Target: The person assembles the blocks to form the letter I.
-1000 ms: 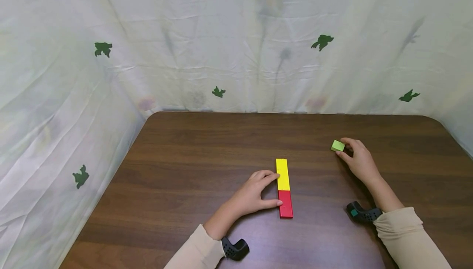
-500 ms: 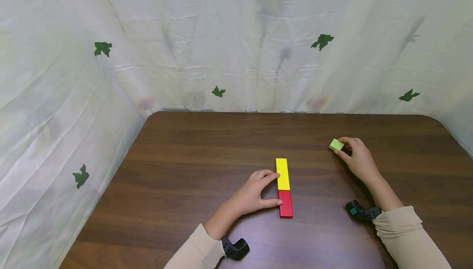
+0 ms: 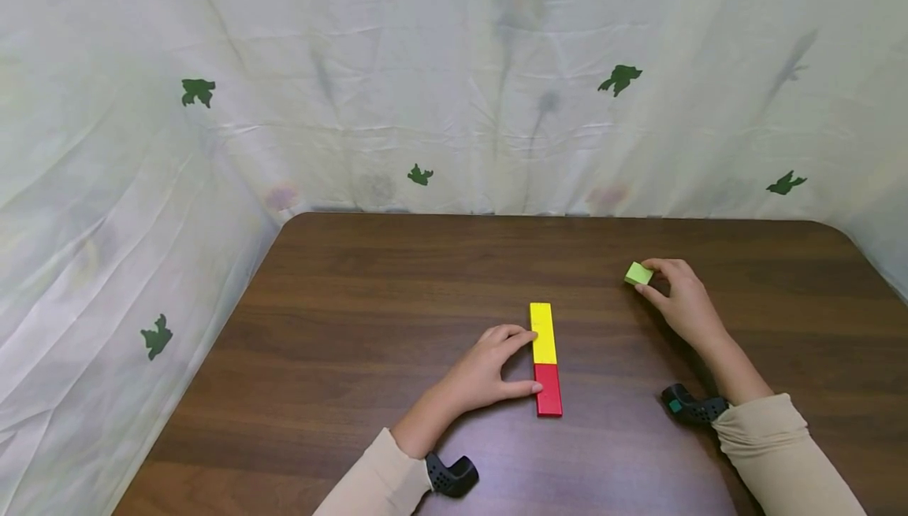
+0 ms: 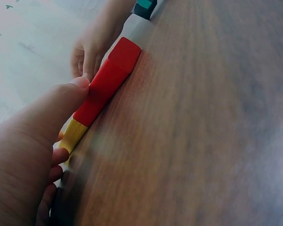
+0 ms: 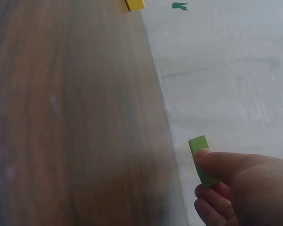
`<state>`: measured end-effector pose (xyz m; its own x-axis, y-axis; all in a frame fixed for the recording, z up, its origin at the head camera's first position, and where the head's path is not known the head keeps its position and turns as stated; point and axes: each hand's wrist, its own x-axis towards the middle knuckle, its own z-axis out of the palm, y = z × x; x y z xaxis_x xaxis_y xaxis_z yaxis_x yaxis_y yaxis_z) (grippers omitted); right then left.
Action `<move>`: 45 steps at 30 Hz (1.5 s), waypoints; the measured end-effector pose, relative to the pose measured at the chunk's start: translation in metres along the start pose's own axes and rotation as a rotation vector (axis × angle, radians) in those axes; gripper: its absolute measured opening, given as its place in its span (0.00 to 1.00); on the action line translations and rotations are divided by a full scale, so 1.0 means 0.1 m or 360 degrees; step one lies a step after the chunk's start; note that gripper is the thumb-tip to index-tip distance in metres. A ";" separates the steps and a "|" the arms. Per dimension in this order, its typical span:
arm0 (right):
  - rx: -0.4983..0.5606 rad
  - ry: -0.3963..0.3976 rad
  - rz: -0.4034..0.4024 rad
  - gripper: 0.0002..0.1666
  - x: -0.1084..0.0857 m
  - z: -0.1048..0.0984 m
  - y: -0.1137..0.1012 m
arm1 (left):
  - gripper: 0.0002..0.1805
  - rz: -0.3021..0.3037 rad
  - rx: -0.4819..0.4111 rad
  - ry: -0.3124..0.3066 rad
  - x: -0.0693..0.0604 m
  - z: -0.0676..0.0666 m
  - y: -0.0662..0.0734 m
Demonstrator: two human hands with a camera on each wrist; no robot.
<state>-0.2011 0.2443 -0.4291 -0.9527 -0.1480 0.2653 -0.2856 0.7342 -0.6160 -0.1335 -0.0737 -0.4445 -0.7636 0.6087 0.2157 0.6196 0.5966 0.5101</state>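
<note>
A yellow block (image 3: 542, 327) and a red block (image 3: 548, 402) lie end to end on the table, forming one straight strip. My left hand (image 3: 485, 370) rests against the strip's left side: the index fingertip touches the yellow block and the thumb tip touches the red block. In the left wrist view the thumb (image 4: 68, 101) presses on the red block (image 4: 106, 87), with the other fingers down by the yellow one. Toward the far right, my right hand (image 3: 684, 303) pinches a light green block (image 3: 638, 273) between thumb and fingers. The right wrist view shows that green block (image 5: 201, 162) tilted.
The brown wooden table (image 3: 397, 280) has its far edge along a pale curtain (image 3: 355, 90) with green leaf shapes. Another curtain side hangs at the left. Each wrist wears a black device, such as the left one (image 3: 452, 477).
My right hand has shifted slightly left and farther from me, carrying the green block and turning it a little. The left hand and the two joined blocks stay where they were.
</note>
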 end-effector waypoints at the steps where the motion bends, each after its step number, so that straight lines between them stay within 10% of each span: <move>1: 0.0001 0.0000 -0.0010 0.22 0.00 0.01 -0.01 | 0.36 0.0002 0.0004 0.0000 0.00 0.00 0.00; 45: 0.0089 -0.0044 -0.0226 0.23 0.20 0.39 -0.35 | 0.36 -0.0006 0.0005 -0.0008 0.00 0.00 -0.01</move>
<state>-0.2140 0.1895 -0.4312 -0.9047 -0.2665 0.3325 -0.4222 0.6665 -0.6145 -0.1339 -0.0744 -0.4451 -0.7648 0.6091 0.2097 0.6175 0.6005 0.5080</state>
